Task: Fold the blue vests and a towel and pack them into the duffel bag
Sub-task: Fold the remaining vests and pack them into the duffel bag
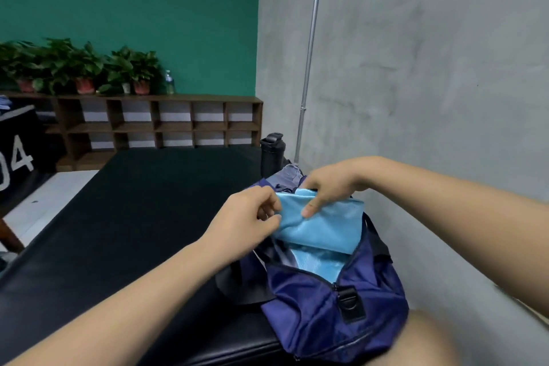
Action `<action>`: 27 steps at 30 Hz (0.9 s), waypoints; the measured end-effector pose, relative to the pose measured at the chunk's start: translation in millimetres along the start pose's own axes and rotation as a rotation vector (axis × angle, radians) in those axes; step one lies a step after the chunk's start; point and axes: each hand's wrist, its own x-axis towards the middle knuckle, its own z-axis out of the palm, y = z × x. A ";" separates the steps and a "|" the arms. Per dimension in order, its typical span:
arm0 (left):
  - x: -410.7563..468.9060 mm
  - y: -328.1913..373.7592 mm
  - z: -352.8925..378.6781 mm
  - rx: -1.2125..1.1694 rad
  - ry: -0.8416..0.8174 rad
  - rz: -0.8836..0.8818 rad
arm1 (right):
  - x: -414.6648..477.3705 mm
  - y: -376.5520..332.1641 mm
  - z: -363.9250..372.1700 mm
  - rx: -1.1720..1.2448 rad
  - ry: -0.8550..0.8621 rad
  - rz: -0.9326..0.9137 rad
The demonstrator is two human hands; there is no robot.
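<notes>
The left hand pinches the near-left edge of a folded blue vest between thumb and curled fingers. The right hand clamps the far edge, thumb pressed on the front face and fingers wrapped behind. Held at two edges like this, the layers are kept from slipping open, which looks to be the reason for the double grip.

Directly below both hands sits the duffel bag, its zip mouth gaping upward toward them. The vest hangs partly over that mouth, its lower edge dipping past the rim, so it is probably being fed in flat. Under the held vest, inside the bag, lies a second blue piece, likely a vest packed flat so the next can stack on it.

The bag rests on the black bench, which stretches away to the left of the left hand. Just beyond the right hand, behind the bag, a grey cloth lies bunched; it may be the towel, but I cannot tell. A dark bottle stands farther back.
</notes>
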 end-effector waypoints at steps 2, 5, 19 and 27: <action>-2.3 4.7 3.8 -0.014 -0.109 0.041 | 3.9 1.6 4.0 -0.039 -0.052 0.017; -10.7 11.9 16.3 0.057 -0.305 0.115 | 12.4 1.2 7.8 -0.236 -0.036 0.039; 31.6 6.0 61.6 0.267 -0.358 0.131 | 59.2 16.7 37.4 -0.723 0.358 0.003; 44.1 1.4 99.5 0.390 -0.502 0.158 | 41.3 59.9 18.8 -0.387 0.431 0.225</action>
